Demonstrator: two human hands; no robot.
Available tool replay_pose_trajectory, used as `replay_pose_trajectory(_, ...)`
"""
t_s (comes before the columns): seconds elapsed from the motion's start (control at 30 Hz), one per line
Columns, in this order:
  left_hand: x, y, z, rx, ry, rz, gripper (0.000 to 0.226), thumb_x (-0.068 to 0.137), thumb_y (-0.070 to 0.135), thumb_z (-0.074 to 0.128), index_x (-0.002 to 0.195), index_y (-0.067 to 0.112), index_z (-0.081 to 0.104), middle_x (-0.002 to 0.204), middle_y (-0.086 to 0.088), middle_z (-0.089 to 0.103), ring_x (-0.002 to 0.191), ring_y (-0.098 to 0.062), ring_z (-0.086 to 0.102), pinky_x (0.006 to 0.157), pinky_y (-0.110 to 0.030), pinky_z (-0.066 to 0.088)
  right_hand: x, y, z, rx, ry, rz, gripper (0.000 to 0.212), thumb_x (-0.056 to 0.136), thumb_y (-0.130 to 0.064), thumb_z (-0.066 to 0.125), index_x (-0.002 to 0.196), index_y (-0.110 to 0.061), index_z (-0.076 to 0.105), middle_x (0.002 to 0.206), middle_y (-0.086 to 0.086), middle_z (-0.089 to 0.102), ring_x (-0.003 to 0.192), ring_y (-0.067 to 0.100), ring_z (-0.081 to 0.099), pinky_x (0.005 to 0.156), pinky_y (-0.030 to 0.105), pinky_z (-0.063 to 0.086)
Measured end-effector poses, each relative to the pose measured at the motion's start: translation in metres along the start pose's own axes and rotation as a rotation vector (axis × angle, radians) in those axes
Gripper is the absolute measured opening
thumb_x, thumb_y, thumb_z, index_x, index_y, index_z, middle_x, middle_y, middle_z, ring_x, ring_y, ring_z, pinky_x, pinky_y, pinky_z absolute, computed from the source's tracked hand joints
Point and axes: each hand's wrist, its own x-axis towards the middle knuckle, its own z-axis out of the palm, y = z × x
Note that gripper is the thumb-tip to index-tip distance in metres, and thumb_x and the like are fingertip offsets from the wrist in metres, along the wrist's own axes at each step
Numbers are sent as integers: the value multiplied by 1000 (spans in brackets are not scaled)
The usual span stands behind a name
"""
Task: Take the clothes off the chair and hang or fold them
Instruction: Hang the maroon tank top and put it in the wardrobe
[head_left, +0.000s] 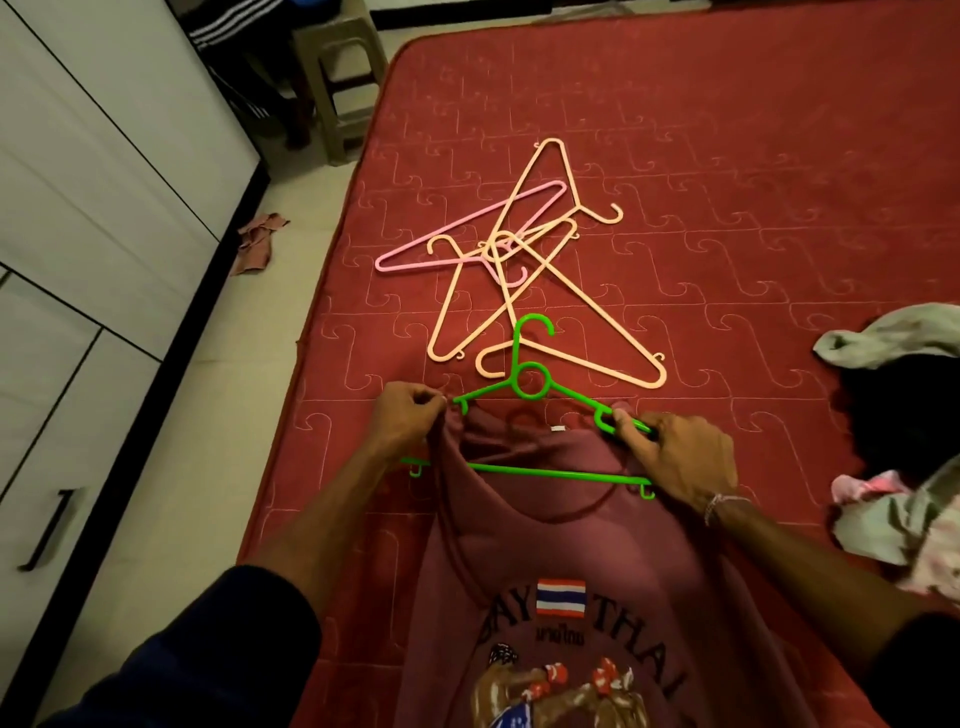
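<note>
A maroon printed T-shirt lies on the red mattress with a green hanger partly pushed into its neck opening. My left hand pinches the shirt's left shoulder at the hanger's left end. My right hand grips the hanger's right arm together with the shirt's right shoulder. The hanger's hook points away from me.
Several peach hangers and a pink hanger lie tangled farther up the mattress. A heap of pale and dark clothes sits at the right edge. A white wardrobe stands left; a plastic stool and a cloth sit on the floor.
</note>
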Motion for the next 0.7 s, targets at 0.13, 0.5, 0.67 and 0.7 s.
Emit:
replay_pose_trajectory(0.13,0,-2,-14,222,-12,130,17,88,20,72,104,18,77,93,2,74,82,-15,69,76,-41,61,0,-12,2,5,34,-23,61,93,-77,28,99,-39,76,54,-1,59,54,23,61,46,23,28)
replay_pose_trajectory(0.5,0,-2,-16,-20,60,-36,26,88,27,72,104,13,57,77,-11,70,56,-25,68,54,-39,59,4,-14,-1,97,90,68,59,94,-72,39,77,-27,72,43,-3,46,42,13,42,45,20,26)
replay_pose_trajectory(0.67,-9,8,-17,193,251,94,34,84,31,71,110,13,59,84,-1,67,76,-22,66,69,-40,58,9,-14,-3,110,92,97,67,94,-75,32,62,-23,59,43,-2,44,45,20,49,45,23,33)
replay_pose_trajectory(0.7,-13,15,-15,253,322,151,34,84,30,71,110,12,60,84,1,65,76,-21,64,67,-36,55,10,-16,-4,122,77,89,64,93,-74,33,59,-23,52,44,-2,44,47,24,52,46,25,32)
